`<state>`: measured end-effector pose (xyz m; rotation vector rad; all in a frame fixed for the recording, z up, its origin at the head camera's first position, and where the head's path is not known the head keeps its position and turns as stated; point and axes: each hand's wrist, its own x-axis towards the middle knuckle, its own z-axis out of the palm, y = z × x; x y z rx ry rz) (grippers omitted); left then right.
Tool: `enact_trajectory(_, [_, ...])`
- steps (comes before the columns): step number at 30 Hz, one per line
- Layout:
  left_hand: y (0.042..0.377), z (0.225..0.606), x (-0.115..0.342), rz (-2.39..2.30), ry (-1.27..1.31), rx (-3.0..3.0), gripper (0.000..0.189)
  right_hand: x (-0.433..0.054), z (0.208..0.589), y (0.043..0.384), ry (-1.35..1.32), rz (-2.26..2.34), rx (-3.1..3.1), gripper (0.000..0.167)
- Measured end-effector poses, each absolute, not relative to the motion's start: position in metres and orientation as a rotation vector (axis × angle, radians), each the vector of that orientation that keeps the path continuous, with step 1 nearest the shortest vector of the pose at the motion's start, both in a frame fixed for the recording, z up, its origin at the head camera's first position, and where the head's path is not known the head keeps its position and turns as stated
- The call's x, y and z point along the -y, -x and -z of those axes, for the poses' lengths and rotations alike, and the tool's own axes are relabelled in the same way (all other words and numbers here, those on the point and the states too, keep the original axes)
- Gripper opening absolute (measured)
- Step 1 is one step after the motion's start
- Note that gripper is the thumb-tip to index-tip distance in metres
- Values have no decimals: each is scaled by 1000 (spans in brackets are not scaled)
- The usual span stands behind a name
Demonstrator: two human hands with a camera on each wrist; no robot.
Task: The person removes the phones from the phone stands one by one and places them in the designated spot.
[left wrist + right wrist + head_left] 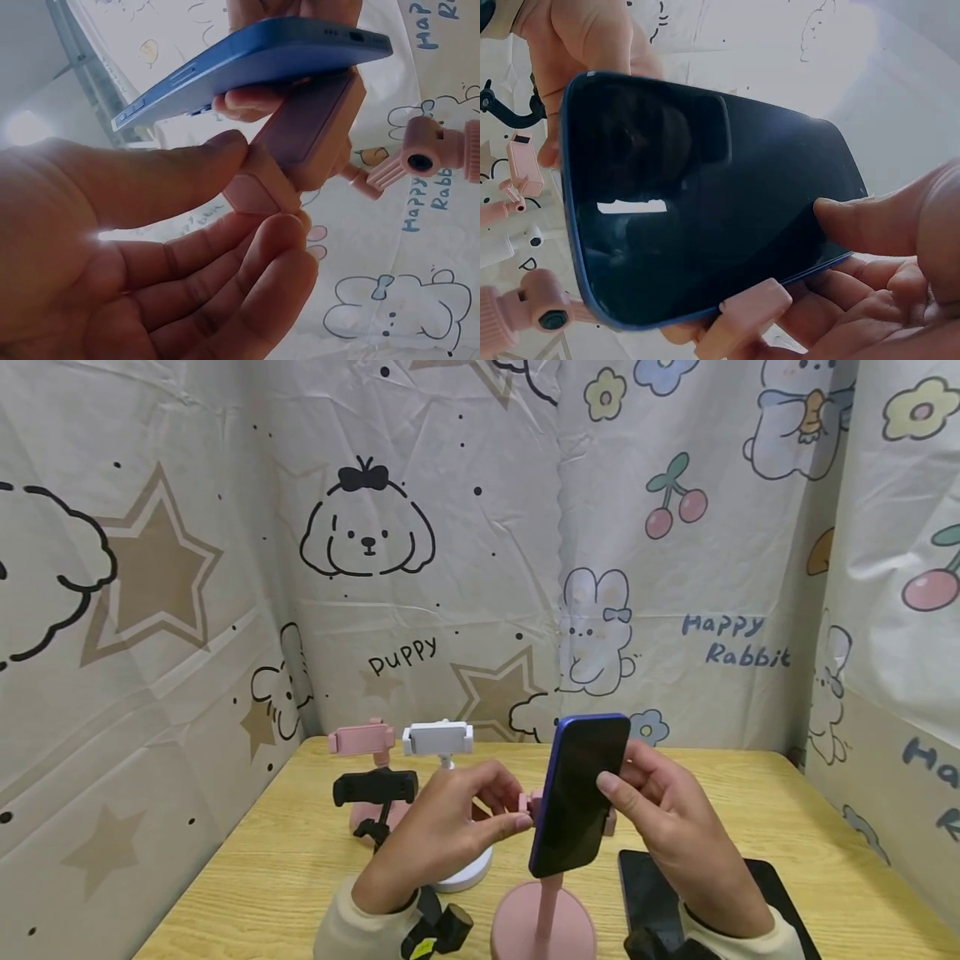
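Observation:
A blue-edged phone (581, 793) with a dark screen is tilted in front of the clamp of a pink phone stand (549, 906). My right hand (675, 827) holds the phone, thumb on the screen and fingers behind it. My left hand (457, 822) pinches one end of the pink clamp (315, 135) between thumb and fingers. In the left wrist view, a gap separates that end from the phone's near side. The right wrist view shows the clamp's other end (746, 315) by the phone's long edge. From the head, the phone hides most of the clamp.
Behind my left hand stand a second pink phone stand (362, 738), a white one (438, 739) and a black one (375, 787). A black tablet-like slab (637, 881) lies on the wooden table (255, 868), under my right forearm. Printed cloth (495, 568) surrounds the table.

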<state>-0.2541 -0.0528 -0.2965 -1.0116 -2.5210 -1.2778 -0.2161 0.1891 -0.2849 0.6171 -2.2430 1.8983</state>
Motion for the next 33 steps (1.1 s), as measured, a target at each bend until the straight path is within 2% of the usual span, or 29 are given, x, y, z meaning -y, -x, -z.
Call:
enact_trajectory(10, [249,296,50,1241,975,2496,12,-182,288,217,-727,-1891,2167,34])
enact_trajectory(22, [249,296,48,1255,968,2500,11,-176,291,218,-722,-1851,2174,31])
enact_trajectory(33, [250,296,48,1262,961,2517,16,-193,283,209,-720,-1993,1982,40])
